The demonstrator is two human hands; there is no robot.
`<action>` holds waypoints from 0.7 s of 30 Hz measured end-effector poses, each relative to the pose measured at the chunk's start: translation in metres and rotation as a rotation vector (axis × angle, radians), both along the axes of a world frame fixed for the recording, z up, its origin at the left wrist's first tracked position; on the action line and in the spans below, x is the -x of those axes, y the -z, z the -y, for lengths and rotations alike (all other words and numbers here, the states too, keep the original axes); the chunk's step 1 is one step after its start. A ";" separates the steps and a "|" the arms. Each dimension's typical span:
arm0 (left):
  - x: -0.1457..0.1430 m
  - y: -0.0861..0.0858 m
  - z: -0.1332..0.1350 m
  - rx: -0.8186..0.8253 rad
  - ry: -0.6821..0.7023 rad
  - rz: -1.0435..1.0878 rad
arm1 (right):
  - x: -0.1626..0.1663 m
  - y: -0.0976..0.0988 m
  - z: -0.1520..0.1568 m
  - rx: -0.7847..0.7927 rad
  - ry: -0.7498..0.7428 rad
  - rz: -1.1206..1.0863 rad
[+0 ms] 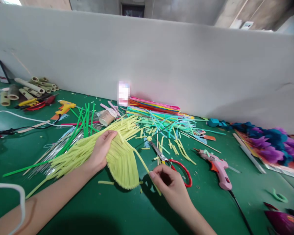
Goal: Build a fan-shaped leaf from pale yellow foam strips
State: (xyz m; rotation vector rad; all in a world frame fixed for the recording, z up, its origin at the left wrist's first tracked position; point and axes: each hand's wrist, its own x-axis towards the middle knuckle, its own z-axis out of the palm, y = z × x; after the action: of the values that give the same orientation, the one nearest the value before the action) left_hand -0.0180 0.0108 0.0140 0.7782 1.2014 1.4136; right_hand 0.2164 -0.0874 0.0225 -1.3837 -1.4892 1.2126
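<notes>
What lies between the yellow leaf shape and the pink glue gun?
In the head view: red-handled scissors and the right hand, pinching a yellow strip.

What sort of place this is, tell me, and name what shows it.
Probably a handicraft workshop: a pink plastic glue gun and red-handled metal scissors lie on the green tabletop, and the left hand holds a leaf-shaped piece of fuzzy yellow-green stems.

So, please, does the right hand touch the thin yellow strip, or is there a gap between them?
Touching. The head view shows the right hand pinching the thin yellow strip, with the strip's end showing below the thumb.
</notes>
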 end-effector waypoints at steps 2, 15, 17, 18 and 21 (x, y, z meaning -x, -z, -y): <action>0.001 0.001 -0.001 -0.007 -0.012 0.001 | 0.001 0.002 -0.001 0.021 -0.056 0.062; -0.010 -0.005 0.009 -0.044 0.009 -0.080 | 0.004 0.002 0.001 0.098 -0.010 -0.055; -0.012 -0.005 0.012 -0.032 0.029 -0.060 | 0.004 0.003 0.000 0.046 0.002 0.019; -0.013 -0.005 0.012 -0.024 0.034 -0.043 | 0.004 0.003 0.000 -0.004 0.003 0.081; -0.012 -0.006 0.012 -0.007 0.024 0.005 | 0.004 0.003 0.000 -0.202 -0.013 0.261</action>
State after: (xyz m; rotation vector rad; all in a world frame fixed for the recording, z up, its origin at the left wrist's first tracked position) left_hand -0.0058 -0.0016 0.0203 0.7905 1.1805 1.3999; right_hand 0.2122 -0.0877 0.0195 -1.4356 -1.7492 0.8853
